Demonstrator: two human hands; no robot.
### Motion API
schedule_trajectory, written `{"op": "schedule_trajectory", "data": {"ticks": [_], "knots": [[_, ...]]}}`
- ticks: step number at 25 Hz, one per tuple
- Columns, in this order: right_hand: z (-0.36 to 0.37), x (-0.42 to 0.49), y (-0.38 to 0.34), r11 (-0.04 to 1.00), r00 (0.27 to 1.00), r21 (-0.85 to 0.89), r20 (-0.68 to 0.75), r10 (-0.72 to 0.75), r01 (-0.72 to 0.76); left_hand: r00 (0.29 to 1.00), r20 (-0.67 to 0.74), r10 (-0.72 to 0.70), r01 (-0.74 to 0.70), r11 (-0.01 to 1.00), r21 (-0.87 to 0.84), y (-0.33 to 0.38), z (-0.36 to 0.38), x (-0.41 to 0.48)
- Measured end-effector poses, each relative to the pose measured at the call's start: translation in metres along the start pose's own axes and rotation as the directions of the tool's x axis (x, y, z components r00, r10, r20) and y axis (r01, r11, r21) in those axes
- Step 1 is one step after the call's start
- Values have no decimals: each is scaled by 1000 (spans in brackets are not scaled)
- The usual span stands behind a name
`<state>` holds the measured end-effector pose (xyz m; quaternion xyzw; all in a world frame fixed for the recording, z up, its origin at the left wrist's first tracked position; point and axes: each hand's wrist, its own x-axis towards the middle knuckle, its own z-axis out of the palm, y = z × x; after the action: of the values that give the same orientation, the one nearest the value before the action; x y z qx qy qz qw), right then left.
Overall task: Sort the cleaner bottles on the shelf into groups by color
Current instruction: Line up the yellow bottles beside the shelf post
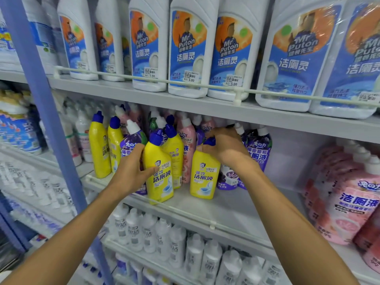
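Note:
On the middle shelf (pixel 236 206) stand yellow, purple and pink cleaner bottles mixed together. My left hand (pixel 131 171) grips a yellow bottle with a blue cap (pixel 159 179) at the shelf's front. My right hand (pixel 224 149) grips the blue-capped neck of another yellow bottle (pixel 202 177) to its right. Two more yellow bottles (pixel 99 149) stand at the left, and a third (pixel 174 153) is behind the one in my left hand. A purple bottle (pixel 131 140) sits behind my left hand, more purple bottles (pixel 258 151) behind my right wrist. A pink bottle (pixel 188 145) stands between the yellow ones.
Large white bottles (pixel 187 50) fill the shelf above behind a rail. Wrapped pink bottles (pixel 349 198) stand at the right of the middle shelf. White bottles (pixel 164 239) line the shelf below. A blue upright post (pixel 47 120) bounds the left. Bare shelf lies between the yellow bottles and the pink pack.

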<state>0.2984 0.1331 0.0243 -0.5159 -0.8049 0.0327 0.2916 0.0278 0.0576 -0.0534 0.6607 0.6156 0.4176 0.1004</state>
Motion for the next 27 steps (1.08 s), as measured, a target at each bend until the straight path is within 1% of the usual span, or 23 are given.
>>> {"op": "schedule_trajectory", "data": {"ticks": [3, 5, 7, 10, 13, 15, 20, 21, 24, 27], "knots": [[7, -4, -6, 998, 998, 23, -30, 52, -51, 1000, 19, 1, 1, 995, -97, 1, 6, 1], [16, -7, 1, 992, 993, 78, -52, 105, -101, 1000, 21, -6, 9, 988, -153, 0, 13, 4], [28, -14, 18, 977, 990, 163, -13, 144, -140, 1000, 15, -22, 25, 981, -191, -3, 19, 4], [53, -27, 42, 924, 984, 338, 58, 170, -179, 999, 13, -38, 40, 964, -262, -6, 26, 1], [66, -31, 52, 901, 984, 396, 78, 161, -179, 1000, 20, -14, 19, 944, -330, -7, 26, -2], [69, -30, 49, 876, 988, 458, 95, 122, -153, 999, 42, 8, 7, 931, -364, -10, 21, -3], [88, -33, 21, 737, 989, 662, 131, 64, -135, 996, 71, 46, -11, 902, -432, -24, 3, -3], [91, -33, 16, 724, 989, 677, 134, 58, -135, 996, 75, 52, -13, 894, -448, -27, 0, -2], [101, -31, -3, 731, 992, 672, 114, 51, -115, 987, 130, 91, -22, 891, -453, -40, -14, 6], [110, -30, -18, 733, 993, 669, 81, 85, -118, 971, 191, 146, -46, 893, -448, -54, -29, 17]]}}
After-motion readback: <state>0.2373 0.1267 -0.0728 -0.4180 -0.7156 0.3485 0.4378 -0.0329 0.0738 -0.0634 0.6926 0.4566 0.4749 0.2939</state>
